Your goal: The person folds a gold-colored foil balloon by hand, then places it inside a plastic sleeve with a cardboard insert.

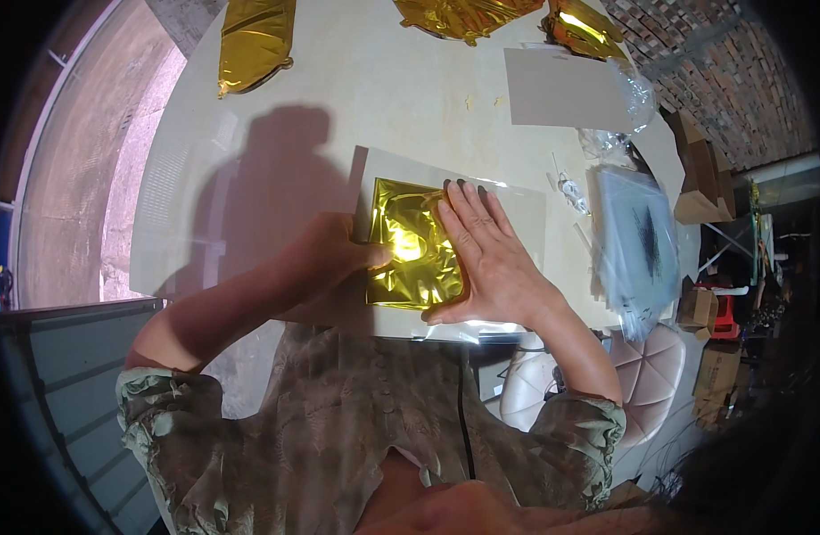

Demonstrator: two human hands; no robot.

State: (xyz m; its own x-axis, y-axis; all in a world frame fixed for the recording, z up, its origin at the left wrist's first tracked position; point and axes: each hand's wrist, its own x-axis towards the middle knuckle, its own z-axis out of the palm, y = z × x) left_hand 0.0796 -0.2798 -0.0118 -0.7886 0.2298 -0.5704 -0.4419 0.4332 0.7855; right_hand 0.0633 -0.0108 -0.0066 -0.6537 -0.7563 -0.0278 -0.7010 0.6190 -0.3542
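A gold foil piece (414, 259), folded into a creased rectangle, lies on a flat grey card (401, 319) near the table's front edge. It looks like a folded foil balloon. Clear film glints along the card's edges. My left hand (337, 250) is at the left side, its thumb pressed onto the foil and its other fingers curled, partly in shadow by the card's edge. Flat across the foil's right side rests my right hand (490, 259), fingers stretched away from me and thumb out near the lower edge. Part of the foil is hidden beneath it.
Flat gold foil shapes (256, 45) lie along the table's far side. Another grey card (561, 89) sits at the far right, beside crumpled clear plastic (637, 94). A stack of clear plastic bags (637, 241) is on the right. Cardboard boxes (700, 174) stand beyond the table edge.
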